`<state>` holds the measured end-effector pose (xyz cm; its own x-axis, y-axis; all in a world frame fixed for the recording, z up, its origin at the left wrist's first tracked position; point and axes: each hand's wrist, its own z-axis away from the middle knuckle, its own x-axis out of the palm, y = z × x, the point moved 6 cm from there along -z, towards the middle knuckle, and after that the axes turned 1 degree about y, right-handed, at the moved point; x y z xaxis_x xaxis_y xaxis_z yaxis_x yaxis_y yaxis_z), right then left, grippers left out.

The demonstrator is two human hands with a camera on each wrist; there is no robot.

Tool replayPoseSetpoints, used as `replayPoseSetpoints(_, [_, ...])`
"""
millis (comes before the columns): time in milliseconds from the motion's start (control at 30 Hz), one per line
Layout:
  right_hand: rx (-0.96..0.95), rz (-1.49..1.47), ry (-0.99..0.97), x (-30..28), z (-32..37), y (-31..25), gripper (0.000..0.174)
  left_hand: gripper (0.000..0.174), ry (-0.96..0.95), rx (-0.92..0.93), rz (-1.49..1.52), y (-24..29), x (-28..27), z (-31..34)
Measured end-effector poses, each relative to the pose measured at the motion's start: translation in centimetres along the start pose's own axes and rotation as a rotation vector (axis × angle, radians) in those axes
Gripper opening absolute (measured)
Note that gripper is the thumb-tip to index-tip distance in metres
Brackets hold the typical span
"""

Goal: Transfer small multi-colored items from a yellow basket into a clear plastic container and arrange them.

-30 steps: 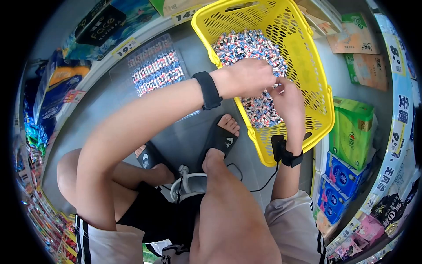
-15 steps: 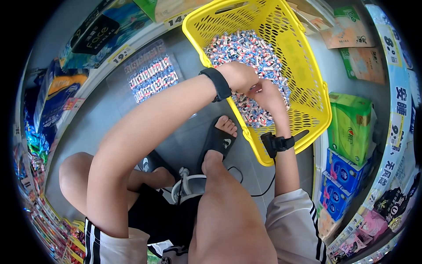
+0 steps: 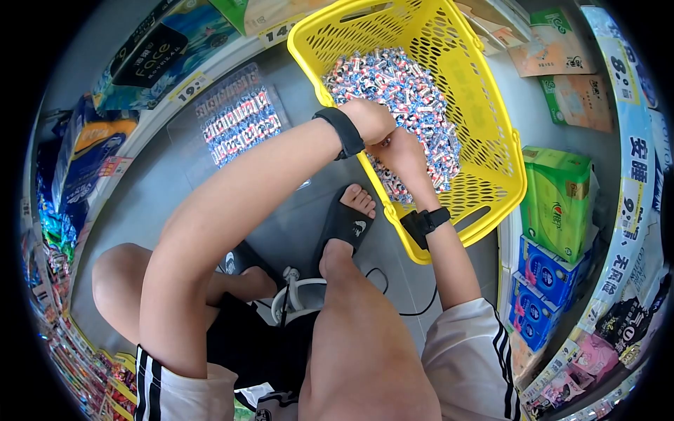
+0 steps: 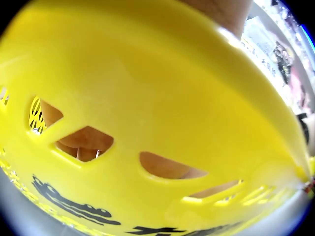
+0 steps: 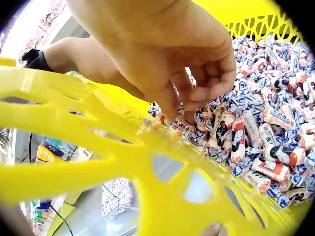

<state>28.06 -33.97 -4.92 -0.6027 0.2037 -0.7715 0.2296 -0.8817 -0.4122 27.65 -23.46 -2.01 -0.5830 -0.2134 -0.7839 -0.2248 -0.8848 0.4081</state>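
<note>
Both hands meet over the left rim of a yellow basket (image 3: 521, 161) that holds a heap of wrapped candies (image 3: 414, 91). My left hand (image 3: 368, 121) bends down at the rim, its fingers hidden in the head view. Against it, my right hand (image 3: 407, 158) has curled fingers, and a small wrapped piece (image 3: 385, 141) shows between the hands. In the right wrist view the right hand (image 5: 162, 54) is close up above candies (image 5: 275, 155), beside the left hand (image 5: 93, 61). The left wrist view is filled by the basket wall (image 4: 123, 98); no fingers show there.
A clear tray with rows of wrapped candies (image 3: 242, 123) lies on the grey floor, left of the basket. Shelves of packaged goods curve around both sides, with green packs (image 3: 558, 203) and blue packs (image 3: 544, 270) at the right. A cable runs on the floor near the feet.
Both hands have moved left, from over the candy heap to the basket's left rim. The right forearm has tilted leftward. The view has shifted slightly.
</note>
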Motion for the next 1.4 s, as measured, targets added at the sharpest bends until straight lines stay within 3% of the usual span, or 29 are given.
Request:
replayPoseSetpoints(67, [0.042,-0.003,0.006,-0.2,-0.1,0.0,0.027,0.024,-0.107,-0.038,-0.042,0.0,0.2,0.0])
replayPoseSetpoints(400, [0.026,0.000,-0.035,-0.8,-0.2,-0.2,0.025,0.022,-0.057,-0.031,-0.023,-0.3,-0.5,0.1])
replayPoseSetpoints(567, [0.067,-0.054,-0.104,-0.5,-0.9,1.3,0.025,0.029,-0.209,-0.086,-0.098,-0.7,-0.9,-0.3])
replayPoseSetpoints(767, [0.048,-0.047,-0.142,-0.5,-0.9,1.3,0.023,0.028,-0.241,-0.084,-0.125,-0.1,-1.5,0.4])
replayPoseSetpoints(1067, [-0.008,-0.092,-0.126,-1.1,-0.6,0.6,0.024,0.022,-0.138,-0.063,-0.087,0.3,-1.9,0.4])
replayPoseSetpoints(1400, [0.014,-0.269,-0.154,-2.3,-0.9,2.2,0.018,0.023,-0.224,-0.085,-0.117,0.4,-3.0,-0.8])
